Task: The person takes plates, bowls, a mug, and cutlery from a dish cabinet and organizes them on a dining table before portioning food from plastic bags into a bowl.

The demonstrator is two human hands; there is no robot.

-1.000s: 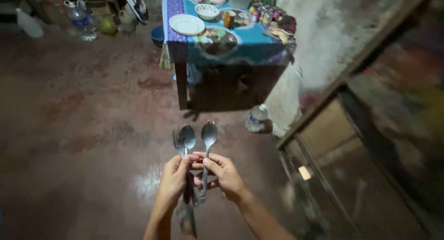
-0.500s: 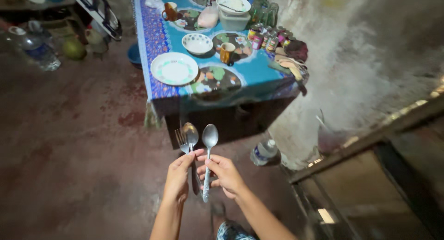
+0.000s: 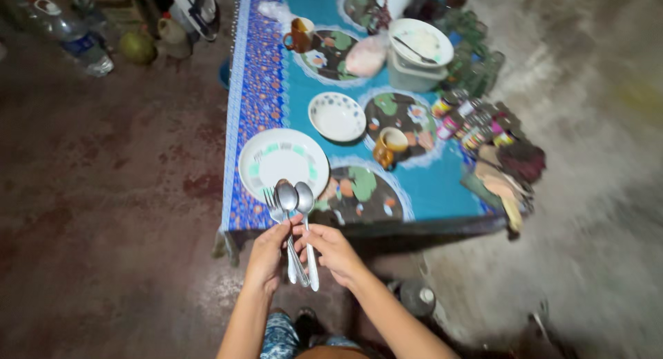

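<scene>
Currently, two spoons and a fork are being held upright, clamped jointly in the left hand and right hand grips, just before the tabletop edge.

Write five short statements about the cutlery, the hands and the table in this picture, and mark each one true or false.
1. Both hands hold cutlery. True: the left hand and the right hand grip the handles of two spoons and a fork.
2. The cutlery lies flat on the white plate. False: it is held up in front of the white plate, which rests on the table.
3. A spotted bowl stands beyond the plate. True.
4. The tablecloth is plain red. False: it is blue and teal with round flowered patterns.
5. The brown mug near the bowl lies on the floor. False: it stands on the table.
</scene>
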